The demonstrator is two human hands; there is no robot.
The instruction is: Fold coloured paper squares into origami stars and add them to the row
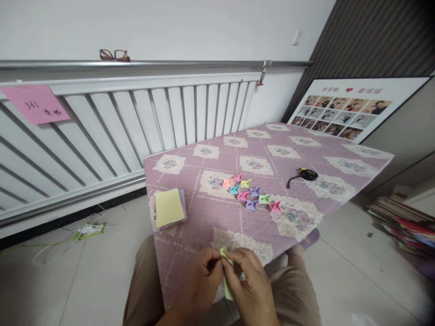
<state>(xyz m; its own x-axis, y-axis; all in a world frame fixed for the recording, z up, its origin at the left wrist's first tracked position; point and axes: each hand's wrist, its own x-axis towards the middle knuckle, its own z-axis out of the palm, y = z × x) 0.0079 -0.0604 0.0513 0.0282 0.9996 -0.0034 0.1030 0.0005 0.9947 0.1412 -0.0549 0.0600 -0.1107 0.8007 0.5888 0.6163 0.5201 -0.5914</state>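
A narrow folded strip of yellow-green paper (228,287) is held between my two hands, just above the table's near edge. My left hand (204,276) pinches its upper left side with thumb and fingertips. From the right, my right hand (249,280) grips the same strip, thumb in front and fingers behind. Beyond my hands, a cluster of several small folded paper pieces (250,192) in pink, orange, blue, purple, yellow and green lies on the cloth. To the left sits a stack of coloured paper sheets (169,209), a yellow one on top.
A purple patterned cloth (204,226) covers the table. A black tape measure (308,174) lies to the right. Behind stands a white radiator (190,111) with a pink note (36,105) and glasses (114,55) on its pipe. A power strip (91,230) lies on the floor.
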